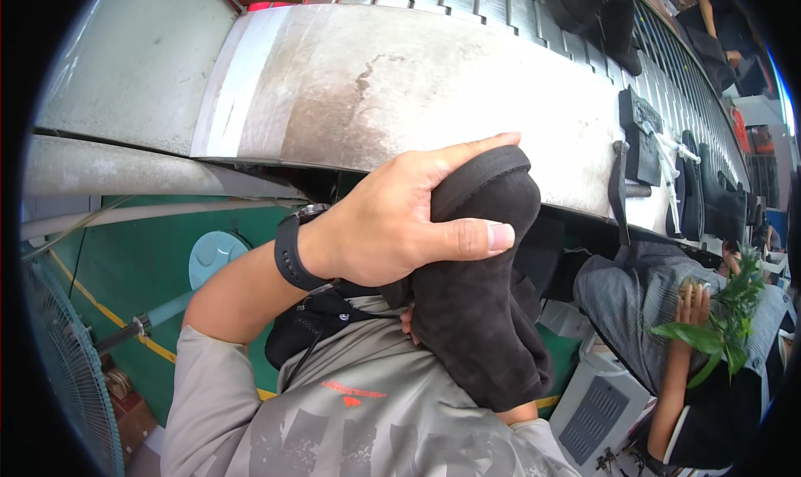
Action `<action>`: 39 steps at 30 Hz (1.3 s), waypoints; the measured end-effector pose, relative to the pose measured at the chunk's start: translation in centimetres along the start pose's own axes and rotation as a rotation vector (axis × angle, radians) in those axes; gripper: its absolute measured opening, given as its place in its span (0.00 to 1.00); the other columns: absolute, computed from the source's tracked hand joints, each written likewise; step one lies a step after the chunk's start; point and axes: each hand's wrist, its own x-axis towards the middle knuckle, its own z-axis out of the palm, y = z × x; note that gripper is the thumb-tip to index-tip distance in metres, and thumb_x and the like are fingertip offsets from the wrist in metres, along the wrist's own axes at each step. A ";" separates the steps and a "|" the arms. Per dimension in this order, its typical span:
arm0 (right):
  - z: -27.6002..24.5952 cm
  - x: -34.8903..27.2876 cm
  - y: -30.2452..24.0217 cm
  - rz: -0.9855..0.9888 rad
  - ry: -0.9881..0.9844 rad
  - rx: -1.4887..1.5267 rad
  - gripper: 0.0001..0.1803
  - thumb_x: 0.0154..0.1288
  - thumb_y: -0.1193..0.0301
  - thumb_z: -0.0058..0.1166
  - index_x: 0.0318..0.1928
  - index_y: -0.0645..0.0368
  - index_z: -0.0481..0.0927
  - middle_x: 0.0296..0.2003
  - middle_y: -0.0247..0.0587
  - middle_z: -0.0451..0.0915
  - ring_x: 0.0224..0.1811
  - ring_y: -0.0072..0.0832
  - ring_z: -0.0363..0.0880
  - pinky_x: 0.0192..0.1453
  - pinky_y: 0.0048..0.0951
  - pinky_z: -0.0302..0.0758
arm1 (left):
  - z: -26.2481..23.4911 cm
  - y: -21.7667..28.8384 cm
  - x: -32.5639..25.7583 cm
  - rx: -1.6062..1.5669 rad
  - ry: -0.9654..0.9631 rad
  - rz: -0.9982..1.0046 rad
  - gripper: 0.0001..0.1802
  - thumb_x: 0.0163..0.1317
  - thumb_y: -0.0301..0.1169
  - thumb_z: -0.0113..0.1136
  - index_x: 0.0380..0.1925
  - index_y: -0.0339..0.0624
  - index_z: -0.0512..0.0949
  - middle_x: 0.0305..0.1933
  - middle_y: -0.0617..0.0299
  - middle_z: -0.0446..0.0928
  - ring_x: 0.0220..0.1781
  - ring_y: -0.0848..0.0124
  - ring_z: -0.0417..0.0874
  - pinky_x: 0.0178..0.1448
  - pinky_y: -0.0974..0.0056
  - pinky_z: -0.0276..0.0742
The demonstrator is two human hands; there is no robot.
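A worker's left hand [392, 227] clamps the upper end of a black suede boot [484, 302], thumb pressed flat along its side, fingers [467, 151] curled over the top edge. The boot hangs against the worker's grey shirt [367, 410], below the worn metal surface [400, 85]. The right hand [409, 323] shows only as a sliver behind the boot; whether it grips cannot be told. A steady hold looks best kept near the firm rim, since the soft, napped suede sags and marks easily. More dark boots [709, 201] stand on the slatted line beyond.
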 end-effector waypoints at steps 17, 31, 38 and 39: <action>-2.3 2.4 3.6 0.033 0.037 0.262 0.22 0.88 0.61 0.42 0.59 0.71 0.74 0.42 0.56 0.82 0.46 0.49 0.84 0.48 0.45 0.83 | -0.8 3.0 1.2 0.870 0.053 0.334 0.45 0.59 0.38 0.82 0.74 0.36 0.72 0.58 0.41 0.86 0.55 0.57 0.92 0.59 0.60 0.86; -3.8 1.1 3.4 -0.088 -0.409 0.295 0.27 0.87 0.55 0.45 0.59 0.71 0.76 0.45 0.61 0.82 0.50 0.52 0.83 0.53 0.48 0.82 | -0.3 1.2 -1.1 -0.046 0.129 0.006 0.36 0.62 0.15 0.71 0.73 0.32 0.74 0.58 0.47 0.86 0.58 0.66 0.89 0.63 0.65 0.87; -3.3 1.0 2.7 -0.068 -0.345 0.302 0.29 0.86 0.53 0.44 0.62 0.72 0.74 0.46 0.64 0.81 0.50 0.54 0.84 0.53 0.50 0.83 | 0.6 -0.4 -2.0 0.313 0.167 0.178 0.33 0.68 0.16 0.67 0.74 0.34 0.74 0.56 0.53 0.86 0.53 0.77 0.86 0.56 0.70 0.84; -3.3 1.1 2.6 -0.067 -0.336 0.301 0.29 0.86 0.53 0.44 0.62 0.72 0.73 0.46 0.64 0.81 0.50 0.55 0.84 0.53 0.51 0.83 | 0.7 -0.4 -2.2 0.406 0.171 0.160 0.32 0.68 0.17 0.67 0.73 0.33 0.75 0.55 0.53 0.86 0.51 0.78 0.85 0.54 0.70 0.84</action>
